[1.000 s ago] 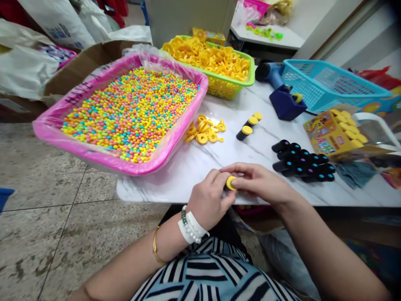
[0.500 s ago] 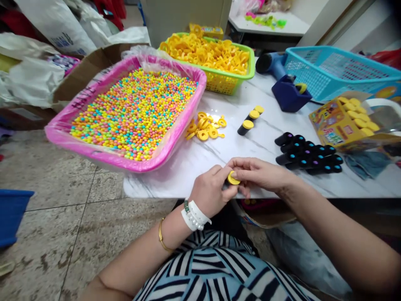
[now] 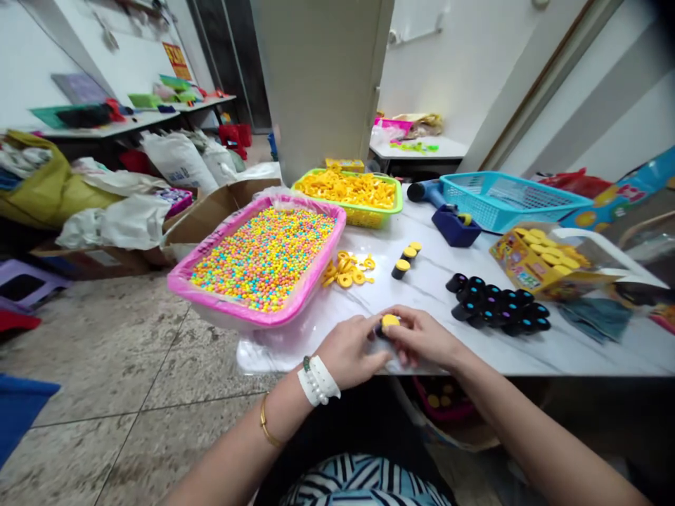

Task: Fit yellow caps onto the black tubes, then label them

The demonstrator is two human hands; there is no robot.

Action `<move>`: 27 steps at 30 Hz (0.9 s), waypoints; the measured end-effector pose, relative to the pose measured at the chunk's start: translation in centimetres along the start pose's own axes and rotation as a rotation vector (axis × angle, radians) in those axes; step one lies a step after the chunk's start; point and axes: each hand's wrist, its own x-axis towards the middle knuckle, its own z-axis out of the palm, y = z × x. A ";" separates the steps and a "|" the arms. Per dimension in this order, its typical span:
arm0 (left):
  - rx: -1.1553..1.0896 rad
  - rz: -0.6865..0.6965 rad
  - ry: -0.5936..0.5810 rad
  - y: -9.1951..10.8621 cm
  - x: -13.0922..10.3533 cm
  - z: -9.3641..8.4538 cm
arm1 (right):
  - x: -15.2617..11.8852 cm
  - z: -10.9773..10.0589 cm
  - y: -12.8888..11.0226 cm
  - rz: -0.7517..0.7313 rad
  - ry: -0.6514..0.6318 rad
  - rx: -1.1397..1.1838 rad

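Just above the table's near edge, a small black tube with a yellow cap [image 3: 390,321] is between my two hands. My right hand [image 3: 422,336] pinches it near the cap, thumb and fingers closed. Beside it, my left hand [image 3: 352,350] has its thumb spread away and its fingertips close against the tube's left side; whether they touch cannot be made out. Three capped black tubes [image 3: 401,268] stand in a row farther back. Loose yellow ring-shaped pieces [image 3: 345,273] lie in a small pile left of them. To the right, several black tubes [image 3: 493,306] lie grouped, their ends showing blue or purple dots.
A pink plastic-lined tub [image 3: 182,280] of coloured beads stands left. Behind are a green basket [image 3: 399,197] of yellow pieces, a blue basket [image 3: 519,211] and a dark blue tape dispenser [image 3: 456,228]. A printed box [image 3: 519,266] with yellow-capped tubes sits right, beside folded denim-like cloth [image 3: 595,316].
My head view has tilted up, showing more of the room. My left thumb has moved away from the capped tube, while my right hand keeps hold of it.
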 end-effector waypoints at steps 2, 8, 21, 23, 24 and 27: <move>0.110 -0.058 0.148 -1.1 0.8 -1.1 | 1.4 -0.6 0.0 0.005 0.190 -0.038; 0.457 -0.209 0.235 -4.1 5.0 -2.4 | 3.7 -1.8 -0.3 -0.026 0.486 -0.079; 0.671 -0.188 0.236 -1.4 1.1 -0.2 | -6.7 2.2 5.0 -0.177 0.660 0.112; 0.583 -0.146 0.293 -0.1 0.4 0.9 | -7.2 1.9 4.8 -0.138 0.637 0.101; 0.515 -0.104 0.292 0.7 0.2 1.5 | -7.1 1.7 4.6 -0.116 0.611 0.120; 0.319 0.086 0.201 3.5 0.4 3.4 | -6.4 0.7 3.8 -0.080 0.435 0.304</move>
